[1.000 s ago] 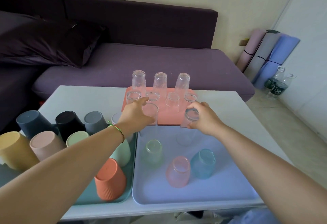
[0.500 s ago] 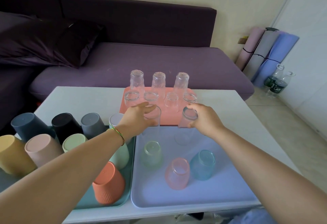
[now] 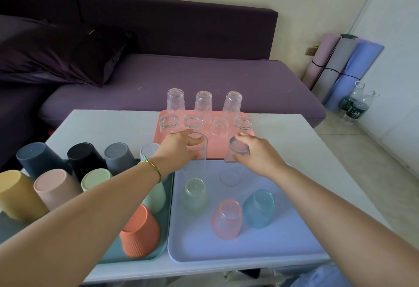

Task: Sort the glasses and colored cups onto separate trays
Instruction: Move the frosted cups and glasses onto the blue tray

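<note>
Clear glasses [image 3: 196, 148], tall, transparent; left hand [image 3: 179, 148] grip holds one, right hand [image 3: 256, 153] another [image 3: 237, 150].

Three trays on the tabletop [image 3: 294, 141]: cup tray [image 3: 108, 256] at front left, glass tray [image 3: 283, 241] front right, far tray [image 3: 217, 153] behind. Sofa [image 3: 181, 82] beyond; rolled mats [image 3: 340, 64] far right.

Single head-mounted wide-angle view, looked forward and down over the table's [image 3: 283, 132] near edge toward the sofa [image 3: 181, 78] beyond its far edge. Sat close: forearms filled the lower frame. No second view.
</note>
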